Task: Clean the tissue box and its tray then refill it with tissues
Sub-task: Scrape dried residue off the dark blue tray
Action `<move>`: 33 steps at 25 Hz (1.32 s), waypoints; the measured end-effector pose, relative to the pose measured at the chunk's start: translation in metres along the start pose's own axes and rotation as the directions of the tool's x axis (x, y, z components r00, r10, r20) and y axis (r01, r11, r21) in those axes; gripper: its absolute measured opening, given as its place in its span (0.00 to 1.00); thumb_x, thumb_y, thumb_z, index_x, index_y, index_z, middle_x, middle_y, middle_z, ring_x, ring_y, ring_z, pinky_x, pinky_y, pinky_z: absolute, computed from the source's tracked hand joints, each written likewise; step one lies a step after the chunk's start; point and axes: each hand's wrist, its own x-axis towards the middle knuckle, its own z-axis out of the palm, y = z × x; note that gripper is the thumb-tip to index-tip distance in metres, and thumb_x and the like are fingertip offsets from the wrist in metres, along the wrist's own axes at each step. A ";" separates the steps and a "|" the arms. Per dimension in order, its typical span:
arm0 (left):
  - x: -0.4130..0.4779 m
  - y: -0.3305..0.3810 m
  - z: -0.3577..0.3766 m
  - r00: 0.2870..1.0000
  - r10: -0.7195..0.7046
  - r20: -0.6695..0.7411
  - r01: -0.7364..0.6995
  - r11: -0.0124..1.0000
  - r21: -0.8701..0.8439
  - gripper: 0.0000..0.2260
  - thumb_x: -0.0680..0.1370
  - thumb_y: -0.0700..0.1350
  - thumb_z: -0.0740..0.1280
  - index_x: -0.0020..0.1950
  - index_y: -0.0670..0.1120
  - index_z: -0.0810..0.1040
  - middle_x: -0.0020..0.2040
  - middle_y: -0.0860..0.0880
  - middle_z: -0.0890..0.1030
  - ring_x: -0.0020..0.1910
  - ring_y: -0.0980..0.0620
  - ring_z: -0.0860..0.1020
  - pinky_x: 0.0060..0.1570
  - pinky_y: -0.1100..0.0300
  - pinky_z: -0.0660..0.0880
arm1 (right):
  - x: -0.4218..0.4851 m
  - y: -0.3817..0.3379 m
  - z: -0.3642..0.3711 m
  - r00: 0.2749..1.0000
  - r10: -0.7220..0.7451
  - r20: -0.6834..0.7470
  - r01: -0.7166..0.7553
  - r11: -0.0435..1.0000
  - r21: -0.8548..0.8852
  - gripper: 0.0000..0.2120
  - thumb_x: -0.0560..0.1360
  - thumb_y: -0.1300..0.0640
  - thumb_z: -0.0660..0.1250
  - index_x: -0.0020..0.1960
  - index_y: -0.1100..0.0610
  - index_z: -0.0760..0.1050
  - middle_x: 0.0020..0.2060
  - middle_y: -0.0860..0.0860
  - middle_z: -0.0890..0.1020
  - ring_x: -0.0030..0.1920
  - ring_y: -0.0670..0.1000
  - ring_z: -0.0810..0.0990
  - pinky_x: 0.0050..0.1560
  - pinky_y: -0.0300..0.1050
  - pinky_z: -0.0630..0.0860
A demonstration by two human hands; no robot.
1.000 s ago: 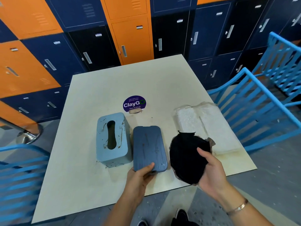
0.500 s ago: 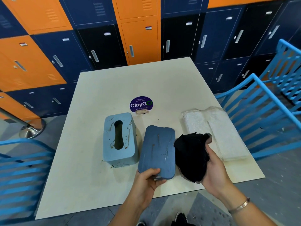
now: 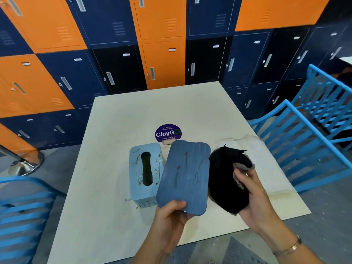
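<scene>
Lifted since half a second ago, the dark blue flat plastic tray with rounded corners [image 3: 185,174] now stands clear of the cream square worktop [image 3: 123,130], its far end tilted up and its soiled face turned to the camera. The left grip [image 3: 171,216] holds it by the near edge, thumb on top and fingers curled beneath, just below the centre of the frame. Brown streaks run down the tray's face. The right grip [image 3: 255,202] has risen too and is closed round a crumpled black cloth [image 3: 224,180] with a pale grey underside; the cloth sits right against the tray's right edge, though whether the two touch I cannot tell.

Left of the tray, the light blue oblong tissue box [image 3: 144,172] stands on the worktop — its slot faces up, ringed with brown smears, and the raised tray overlaps its right side in the picture. A clear-wrapped pack of white tissues [image 3: 266,164] lies on the worktop at centre right, partly behind the cloth. A round purple "ClayGo" sticker [image 3: 168,133] sits above the box and tray. A thin gold bracelet [image 3: 293,246] circles the right wrist. Orange, navy and black lockers [image 3: 162,54] fill the upper frame — bright blue slatted chairs [image 3: 304,140] stand at right and lower left.
</scene>
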 end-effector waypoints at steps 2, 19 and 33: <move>-0.005 0.010 0.005 0.996 -0.012 0.089 0.018 0.997 -0.074 0.34 0.59 0.28 0.70 0.66 0.40 0.75 0.55 0.39 0.85 0.52 0.37 0.85 0.47 0.30 0.79 | -0.008 -0.003 0.013 0.999 -0.033 0.012 0.033 0.999 -0.001 0.20 0.73 0.56 0.65 0.64 0.50 0.77 0.57 0.53 0.86 0.52 0.51 0.87 0.38 0.46 0.83; -0.040 0.080 -0.018 0.951 -0.041 0.306 0.063 0.996 -0.059 0.32 0.62 0.29 0.71 0.66 0.45 0.80 0.67 0.35 0.78 0.62 0.30 0.80 0.52 0.25 0.74 | -0.017 -0.009 0.079 0.816 -0.500 0.288 0.553 0.534 -0.639 0.08 0.82 0.56 0.64 0.52 0.43 0.78 0.44 0.45 0.80 0.48 0.46 0.79 0.52 0.44 0.74; -0.064 0.114 -0.044 0.977 -0.030 0.212 0.002 0.992 0.130 0.29 0.66 0.26 0.66 0.67 0.39 0.76 0.58 0.37 0.83 0.55 0.33 0.83 0.47 0.27 0.77 | 0.009 0.051 0.085 0.786 -0.531 0.318 0.456 0.148 -0.878 0.20 0.78 0.57 0.70 0.68 0.43 0.77 0.65 0.45 0.78 0.65 0.53 0.70 0.62 0.27 0.59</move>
